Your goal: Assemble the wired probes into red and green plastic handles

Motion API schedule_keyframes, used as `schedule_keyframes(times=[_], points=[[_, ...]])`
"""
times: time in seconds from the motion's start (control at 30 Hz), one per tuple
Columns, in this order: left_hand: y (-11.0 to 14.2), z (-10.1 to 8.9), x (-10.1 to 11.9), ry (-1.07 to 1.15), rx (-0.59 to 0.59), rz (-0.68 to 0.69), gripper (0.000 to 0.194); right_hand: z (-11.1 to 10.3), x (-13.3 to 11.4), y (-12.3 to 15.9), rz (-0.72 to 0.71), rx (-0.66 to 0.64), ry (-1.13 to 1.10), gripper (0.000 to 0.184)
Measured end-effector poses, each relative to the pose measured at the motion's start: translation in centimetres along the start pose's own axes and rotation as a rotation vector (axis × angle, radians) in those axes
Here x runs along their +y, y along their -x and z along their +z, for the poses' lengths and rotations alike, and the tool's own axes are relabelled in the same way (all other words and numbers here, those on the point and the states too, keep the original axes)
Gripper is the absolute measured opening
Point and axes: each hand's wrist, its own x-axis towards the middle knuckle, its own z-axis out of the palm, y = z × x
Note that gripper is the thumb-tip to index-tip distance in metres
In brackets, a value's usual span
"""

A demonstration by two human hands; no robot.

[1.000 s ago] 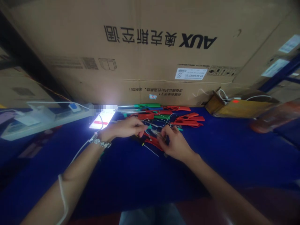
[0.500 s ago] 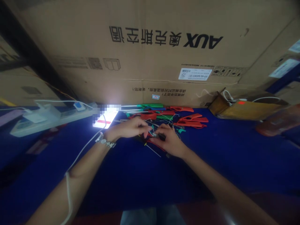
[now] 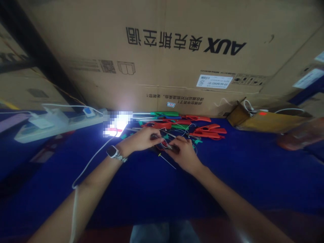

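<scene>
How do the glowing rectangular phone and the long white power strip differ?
The phone is short and brightly lit; the power strip is much longer and far dimmer. The power strip carries plugs; the phone shows none. Both lie on the blue surface.

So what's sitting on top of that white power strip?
The power strip carries a bulky white charger and a plug with a blue face. Whatever sockets lie beneath them are covered, so I can't see those.
</scene>
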Motion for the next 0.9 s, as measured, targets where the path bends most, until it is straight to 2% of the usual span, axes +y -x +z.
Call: schedule_keyframes(times=[0.13,0.3,0.47,0.8,0.9], points=[[0.1,0.4,-0.6,-0.058,0.047,0.039,0.026,-0.2,0.1,0.2,-0.001,-0.018,-0.008,0.007],[0.2,0.6,-0.9,-0.069,0.035,0.006,0.025,-0.5,0.5,0.2,0.011,-0.03,-0.088,0.007],[0.2,0.7,-1.2,-0.067,0.077,0.034,0.022,-0.3,1.0,-0.2,0.021,-0.015,-0.165,0.007],[0.5,0.5,-1.2,-0.056,0.04,0.013,0.028,-0.4,1.3,-0.5,0.048,-0.029,-0.172,0.004],[0.5,0.3,-1.1,-0.068,0.031,0.002,0.03,-0.6,1.4,-0.4,0.045,-0.032,-0.24,0.015]])
